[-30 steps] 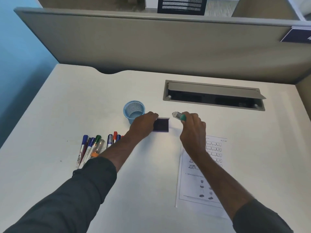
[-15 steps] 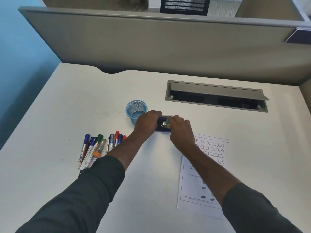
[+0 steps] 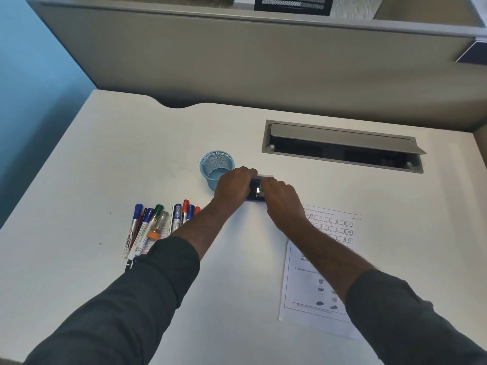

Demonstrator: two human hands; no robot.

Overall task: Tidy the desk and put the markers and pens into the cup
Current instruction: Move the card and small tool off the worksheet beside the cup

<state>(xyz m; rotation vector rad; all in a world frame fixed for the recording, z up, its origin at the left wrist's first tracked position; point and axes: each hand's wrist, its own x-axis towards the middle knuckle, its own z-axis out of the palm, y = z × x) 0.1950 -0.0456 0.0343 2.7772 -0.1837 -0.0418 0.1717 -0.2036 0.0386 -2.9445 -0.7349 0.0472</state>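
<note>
A blue mesh cup [image 3: 216, 165] stands upright near the middle of the white desk [image 3: 105, 159]. Just right of it lies a small dark blue box [image 3: 254, 192]. My left hand [image 3: 233, 186] grips the box's left end. My right hand [image 3: 283, 200] presses a small green and clear object [image 3: 259, 190] against the box; most of that object is hidden by my fingers. Several markers and pens [image 3: 152, 226] lie side by side to the left of my left forearm, partly covered by my sleeve.
A printed worksheet [image 3: 324, 262] lies under my right forearm. An open grey cable tray [image 3: 342, 146] is set into the desk at the back right. A beige partition [image 3: 263, 61] closes off the far edge, and a blue wall is on the left.
My right hand carried the green and clear object left from beside the box onto it. My left hand stayed on the box. The view moved slightly.
</note>
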